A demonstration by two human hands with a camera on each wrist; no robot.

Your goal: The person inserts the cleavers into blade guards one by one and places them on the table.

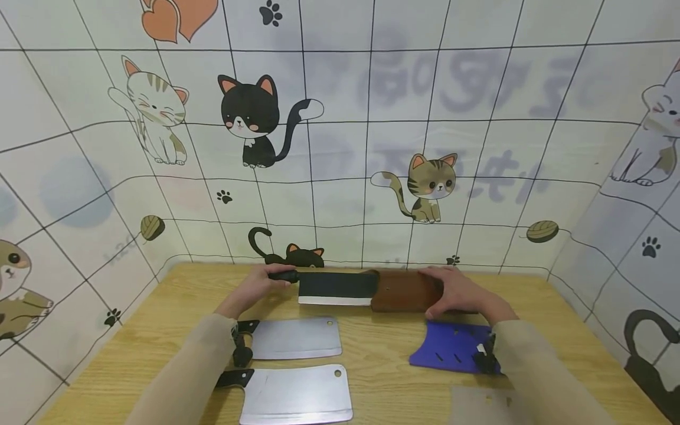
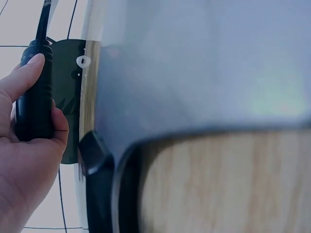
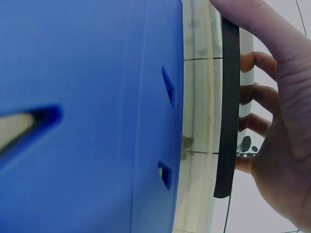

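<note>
My left hand (image 1: 258, 286) grips the black handle (image 2: 35, 109) of a kitchen knife with a dark, broad blade (image 1: 336, 285) and a bright lower edge. The blade lies level near the table's back edge. Its right end meets a brown knife sheath (image 1: 401, 291); how much blade is inside is hidden. My right hand (image 1: 461, 292) holds the sheath's right end, thumb on the near side and fingers on the far side. In the right wrist view, a dark edge of the sheath (image 3: 228, 107) stands between thumb and fingers.
Two cleavers (image 1: 297, 338) with black handles lie at the near left, one before the other. A blue slotted sheath (image 1: 451, 348) lies under my right forearm, with a pale translucent piece (image 1: 475, 406) nearer. Cat-print cloth (image 1: 340, 147) encloses the wooden table (image 1: 385, 366).
</note>
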